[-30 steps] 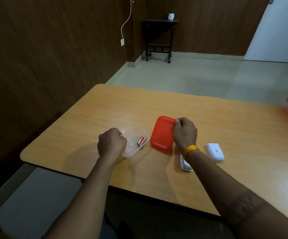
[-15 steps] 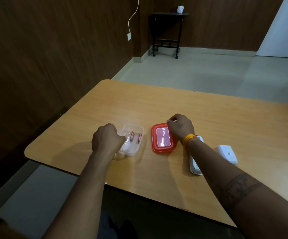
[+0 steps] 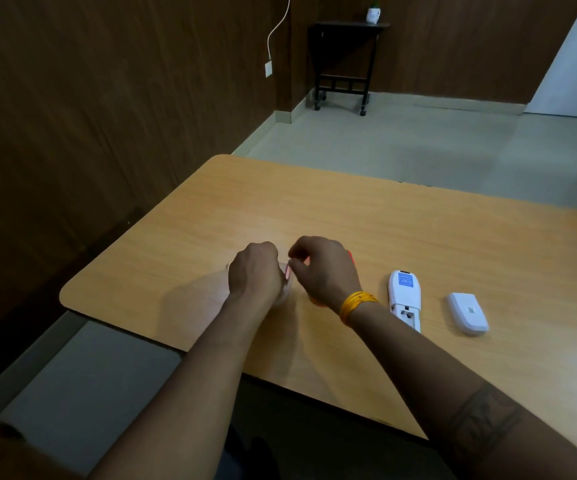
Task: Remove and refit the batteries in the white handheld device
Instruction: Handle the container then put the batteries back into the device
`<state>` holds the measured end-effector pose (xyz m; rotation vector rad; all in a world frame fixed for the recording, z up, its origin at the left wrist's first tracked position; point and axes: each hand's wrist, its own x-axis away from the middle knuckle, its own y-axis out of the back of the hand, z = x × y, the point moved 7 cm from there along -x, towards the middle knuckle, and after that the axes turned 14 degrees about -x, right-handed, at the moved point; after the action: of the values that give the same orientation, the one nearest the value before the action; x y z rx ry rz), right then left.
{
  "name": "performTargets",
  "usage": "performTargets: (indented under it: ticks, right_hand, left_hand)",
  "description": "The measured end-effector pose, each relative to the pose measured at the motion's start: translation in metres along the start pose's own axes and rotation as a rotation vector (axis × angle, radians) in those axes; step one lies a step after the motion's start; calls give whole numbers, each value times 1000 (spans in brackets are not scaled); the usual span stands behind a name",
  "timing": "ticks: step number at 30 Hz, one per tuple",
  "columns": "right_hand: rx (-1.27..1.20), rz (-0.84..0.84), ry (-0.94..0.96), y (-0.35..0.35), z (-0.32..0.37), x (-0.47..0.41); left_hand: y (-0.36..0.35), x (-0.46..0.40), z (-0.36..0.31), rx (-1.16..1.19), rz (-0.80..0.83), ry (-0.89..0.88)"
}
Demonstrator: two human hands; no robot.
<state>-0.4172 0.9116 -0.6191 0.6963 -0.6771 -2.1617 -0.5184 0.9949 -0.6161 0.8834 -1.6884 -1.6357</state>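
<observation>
A: Hands?
B: Left hand, fingers curled over a mostly hidden clear container; grip unclear. Right hand, fingers bent, pinching at a battery between both hands.
A: Device?
B: White handheld device, compartment open, on the table; battery cover just beside it.

Device on table, cover to its right

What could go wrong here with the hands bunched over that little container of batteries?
1. The right hand seems to be pinching a battery hidden behind the left hand; it might slip and roll across the table.
2. The right forearm passes beside the white handheld device, whose battery bay lies open; pulling back could knock it.
</observation>
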Motion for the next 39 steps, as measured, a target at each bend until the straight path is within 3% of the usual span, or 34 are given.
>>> performTargets:
  ticks: [3,7,14,19,25,29,32,36,39]
  right_hand:
    - [124,146,21,-18,7,-6]
    - [271,220,-4,-28,9,-16]
    - [396,255,70,-35,17,-23]
    - [447,180,90,-31,15,-19]
    - [548,230,56,-42,25,-16]
    - [412,208,-19,-44,21,-21]
    - [106,120,-172,-35,8,-26]
    - [-388,-3,-392,-13,-6,-12]
    - [-660,-70,-501,3,-14,14]
  left_hand:
    - [0,-1,-2,-19,6,-19]
    - [0,-1,0,-9,14,-17]
    - [-5,-5,-1,43,62,-51]
    - [8,-11,21,213,-44,48]
    - [5,-9,39,254,22,110]
    - [5,-10,39,289,27,96]
    - [9,-9,38,352,-18,89]
    - [18,-5,40,627,-95,134]
    - [17,2,26,883,-23,144]
